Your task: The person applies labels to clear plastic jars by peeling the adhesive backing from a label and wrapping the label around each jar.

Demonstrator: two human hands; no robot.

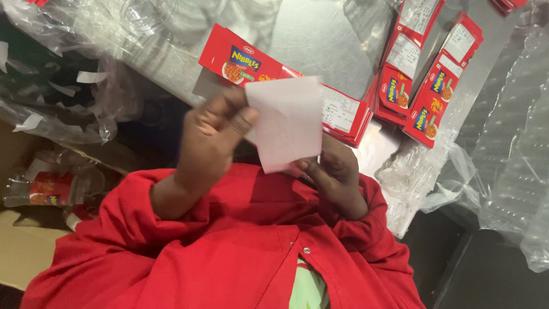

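My left hand (214,134) is pinching the upper left corner of a white slip (287,123), thumb on the near face and fingers curled behind, so the sheet is staying flat and facing me. My right hand (337,171) is closing on the slip's lower edge from below, fingertips pressed against the bottom right corner, which is steadying the sheet between two grips. The slip is hanging in the air just above my chest, in front of the table's near edge. It is looking plain, pale and slightly see-through, roughly square, with faint marks I cannot make out.

Right behind it, a stack of flat red cartons (343,114) is lying near the middle of the steel table (320,40), fanned so the top one is easy to take. More red cartons (429,109) are leaning in a row toward the table's right edge. Clear plastic wrap (503,131) is bunching over the right edge, and more plastic film (68,68) is piling at the left. A cardboard box (23,252) is sitting low on my left, beside my red sleeves (189,246).
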